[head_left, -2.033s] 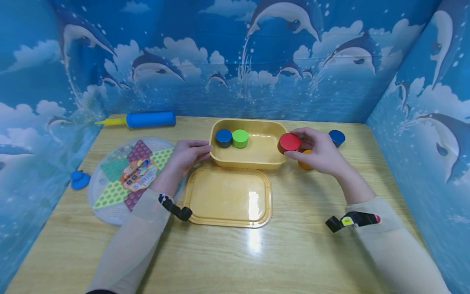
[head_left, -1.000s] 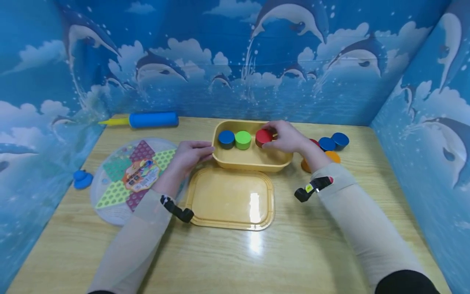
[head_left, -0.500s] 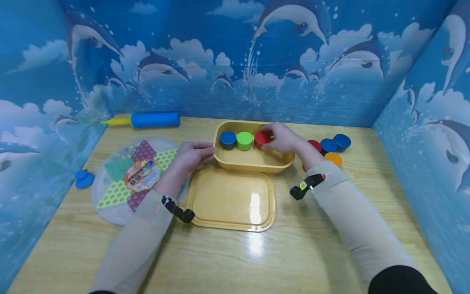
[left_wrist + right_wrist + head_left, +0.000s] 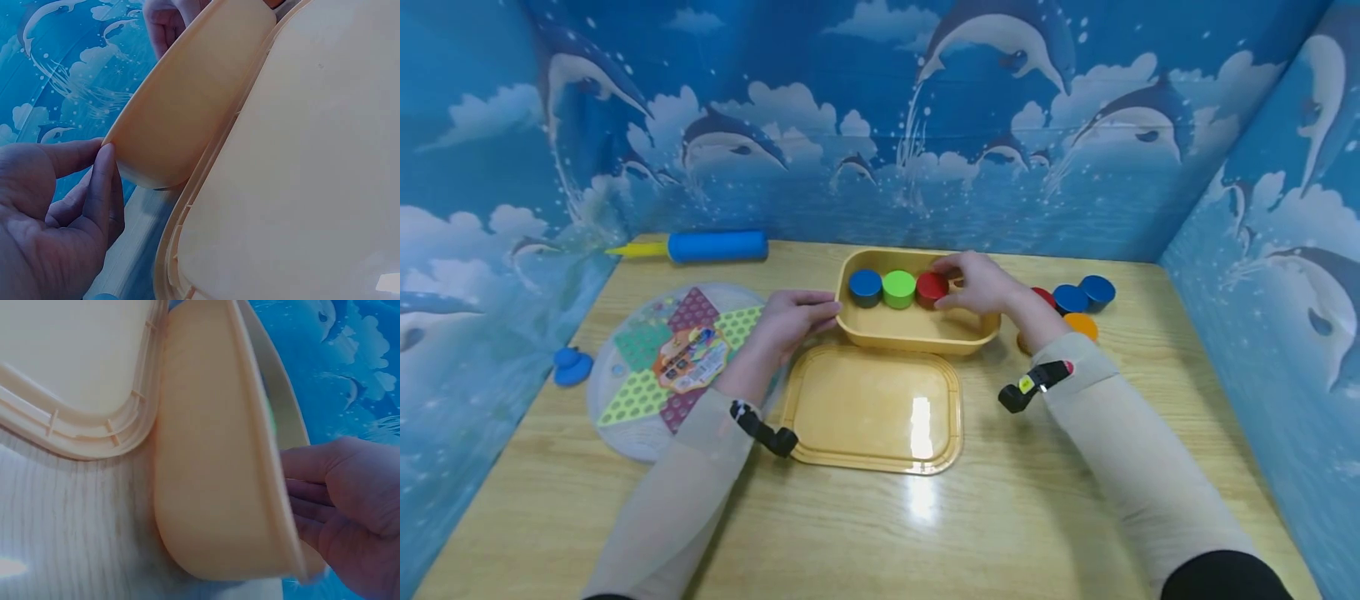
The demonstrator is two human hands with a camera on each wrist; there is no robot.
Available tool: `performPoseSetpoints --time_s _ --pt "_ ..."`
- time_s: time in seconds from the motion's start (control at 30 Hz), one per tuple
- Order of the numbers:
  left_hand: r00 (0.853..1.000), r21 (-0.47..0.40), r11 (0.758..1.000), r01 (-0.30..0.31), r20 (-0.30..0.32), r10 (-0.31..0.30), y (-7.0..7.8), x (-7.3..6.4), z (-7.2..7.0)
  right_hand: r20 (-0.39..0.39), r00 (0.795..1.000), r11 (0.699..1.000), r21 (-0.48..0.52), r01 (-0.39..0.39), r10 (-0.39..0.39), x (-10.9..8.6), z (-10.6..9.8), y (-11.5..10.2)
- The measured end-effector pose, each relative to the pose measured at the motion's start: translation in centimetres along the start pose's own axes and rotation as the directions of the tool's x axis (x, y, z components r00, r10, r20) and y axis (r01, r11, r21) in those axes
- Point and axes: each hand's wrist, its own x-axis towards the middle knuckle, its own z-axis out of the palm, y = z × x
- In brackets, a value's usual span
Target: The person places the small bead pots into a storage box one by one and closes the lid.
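Note:
A tan plastic box (image 4: 917, 342) stands open-topped near the back of the table. In it a blue disc (image 4: 866, 288), a green disc (image 4: 898, 289) and a red disc (image 4: 932, 290) sit side by side in a row. My right hand (image 4: 981, 287) reaches over the box and grips the red disc between thumb and fingers; in the right wrist view the box wall hides its fingertips. My left hand (image 4: 793, 321) pinches the box's left rim between thumb and finger, seen closely in the left wrist view (image 4: 75, 200).
A tan lid (image 4: 872, 408) lies in front of the box. Right of it are blue (image 4: 1097, 292), orange (image 4: 1081, 325) and red discs, partly behind the right arm. At left lie a round game board (image 4: 647, 375), a blue pump (image 4: 718, 247) and a small blue object (image 4: 572, 367).
My right hand has carried the red disc from the box's right rim down into the box, then slid it left up beside the green disc. My left hand stays at the rim.

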Motion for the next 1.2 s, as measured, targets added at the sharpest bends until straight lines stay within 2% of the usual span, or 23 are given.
performPoseSetpoints --time_s 0.2,0.43,0.57,0.67,0.87,1.07,1.2 --pt "1.000 0.007 1.000 0.014 -0.011 -0.014 0.0 0.1 0.0 -0.037 0.999 1.000 0.019 -0.010 0.010 -2.3 -1.3 -0.3" --pt "1.000 0.014 1.000 0.009 -0.001 -0.009 0.0 -0.1 -0.2 -0.099 0.995 0.999 0.021 -0.027 0.029 -5.9 -3.0 -0.2" --pt "1.000 0.018 1.000 0.005 -0.008 -0.005 0.1 -0.1 -0.2 -0.133 0.989 0.998 0.023 -0.065 0.067 -8.0 -3.7 0.3" --pt "1.000 0.015 1.000 0.003 -0.006 -0.003 0.1 -0.1 -0.2 -0.156 0.982 0.995 0.036 -0.098 0.102 -9.4 -4.1 1.0" --pt "1.000 0.011 1.000 -0.003 0.007 0.003 0.1 -0.3 -0.1 -0.209 0.972 0.995 0.029 -0.099 0.103 -11.8 -5.0 2.7" --pt "1.000 0.005 1.000 -0.009 0.011 0.009 0.1 -0.4 0.1 -0.213 0.964 0.987 0.059 -0.148 0.157 -14.1 -5.6 4.3" --pt "1.000 0.007 1.000 -0.005 0.006 0.005 0.1 -0.3 0.2 -0.215 0.963 0.987 0.038 -0.157 0.161 -15.4 -5.6 5.7"
